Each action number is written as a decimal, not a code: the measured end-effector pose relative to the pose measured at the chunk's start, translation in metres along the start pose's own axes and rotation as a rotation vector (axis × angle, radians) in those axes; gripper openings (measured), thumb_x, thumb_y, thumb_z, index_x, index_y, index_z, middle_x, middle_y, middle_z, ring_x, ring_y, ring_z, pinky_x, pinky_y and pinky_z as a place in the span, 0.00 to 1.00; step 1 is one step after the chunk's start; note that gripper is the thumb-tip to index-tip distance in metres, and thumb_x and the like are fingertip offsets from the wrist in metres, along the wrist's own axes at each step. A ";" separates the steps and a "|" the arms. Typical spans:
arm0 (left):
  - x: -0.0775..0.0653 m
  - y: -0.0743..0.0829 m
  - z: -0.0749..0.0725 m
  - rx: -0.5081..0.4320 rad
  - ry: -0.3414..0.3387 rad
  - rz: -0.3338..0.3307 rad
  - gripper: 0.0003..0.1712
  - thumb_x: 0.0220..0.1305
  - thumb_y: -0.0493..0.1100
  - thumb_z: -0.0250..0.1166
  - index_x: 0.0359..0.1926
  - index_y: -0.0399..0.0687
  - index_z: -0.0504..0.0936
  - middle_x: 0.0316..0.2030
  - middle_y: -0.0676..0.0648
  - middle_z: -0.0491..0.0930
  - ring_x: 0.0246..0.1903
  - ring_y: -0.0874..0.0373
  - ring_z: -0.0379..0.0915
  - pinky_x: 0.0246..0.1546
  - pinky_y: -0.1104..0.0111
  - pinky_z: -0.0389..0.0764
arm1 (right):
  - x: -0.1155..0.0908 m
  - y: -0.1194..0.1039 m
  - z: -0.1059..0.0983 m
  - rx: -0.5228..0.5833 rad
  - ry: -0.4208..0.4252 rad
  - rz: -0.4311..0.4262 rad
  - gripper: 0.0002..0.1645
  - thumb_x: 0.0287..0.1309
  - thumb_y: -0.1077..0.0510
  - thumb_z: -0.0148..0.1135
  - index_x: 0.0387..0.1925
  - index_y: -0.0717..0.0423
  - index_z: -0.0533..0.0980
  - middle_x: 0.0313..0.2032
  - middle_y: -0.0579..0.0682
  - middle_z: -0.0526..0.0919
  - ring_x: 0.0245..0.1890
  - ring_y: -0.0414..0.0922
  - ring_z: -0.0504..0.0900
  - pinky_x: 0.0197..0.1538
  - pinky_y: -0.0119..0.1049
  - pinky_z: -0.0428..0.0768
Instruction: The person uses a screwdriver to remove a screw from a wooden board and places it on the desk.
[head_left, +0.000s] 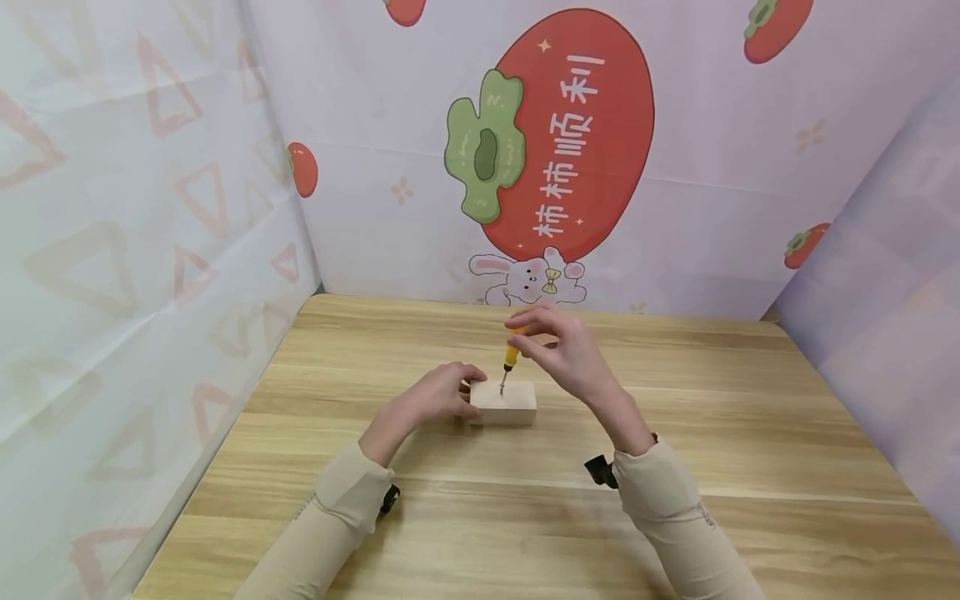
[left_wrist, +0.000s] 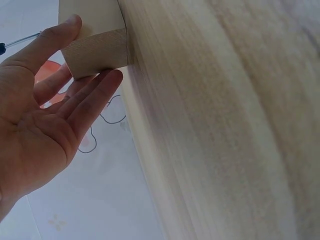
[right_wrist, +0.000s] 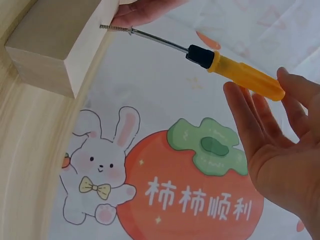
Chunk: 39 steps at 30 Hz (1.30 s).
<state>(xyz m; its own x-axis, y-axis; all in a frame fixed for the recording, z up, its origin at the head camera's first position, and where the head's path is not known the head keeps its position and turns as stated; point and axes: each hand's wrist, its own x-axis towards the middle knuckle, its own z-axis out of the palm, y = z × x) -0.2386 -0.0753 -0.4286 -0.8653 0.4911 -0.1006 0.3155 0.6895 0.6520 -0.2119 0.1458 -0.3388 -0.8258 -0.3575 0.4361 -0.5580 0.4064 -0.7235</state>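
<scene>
A pale wooden block [head_left: 504, 415] lies on the table, and my left hand [head_left: 442, 393] grips its left end, thumb on the near side and fingers round the far side. Out of the block's top stands a screw [right_wrist: 116, 28], much of its thread showing. The tip of a screwdriver [right_wrist: 240, 75] with a yellow handle and black collar meets the screw's head, the shaft tilted slightly. My right hand [head_left: 558, 348] holds the handle's upper end between thumb and fingertips. In the left wrist view, the left thumb [left_wrist: 57, 40] presses the block's edge.
The wood-grain table [head_left: 675, 517] runs up to a printed cloth backdrop [head_left: 375, 217] with a large persimmon and a rabbit. Another cloth [head_left: 150, 333] hangs along the left side. Black straps with small devices [head_left: 600, 471] sit at both wrists.
</scene>
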 end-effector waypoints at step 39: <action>0.001 -0.002 0.004 -0.002 0.013 -0.010 0.33 0.50 0.41 0.78 0.59 0.41 0.79 0.54 0.45 0.82 0.52 0.52 0.80 0.56 0.61 0.80 | -0.001 0.000 0.004 -0.131 0.062 -0.065 0.11 0.60 0.66 0.66 0.45 0.56 0.84 0.41 0.50 0.86 0.40 0.44 0.86 0.39 0.36 0.87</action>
<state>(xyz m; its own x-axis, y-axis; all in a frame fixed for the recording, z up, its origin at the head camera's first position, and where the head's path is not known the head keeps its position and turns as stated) -0.2389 -0.0745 -0.4331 -0.8733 0.4773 -0.0974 0.3062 0.6934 0.6523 -0.2108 0.1428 -0.3417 -0.7887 -0.3357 0.5151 -0.6131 0.4913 -0.6186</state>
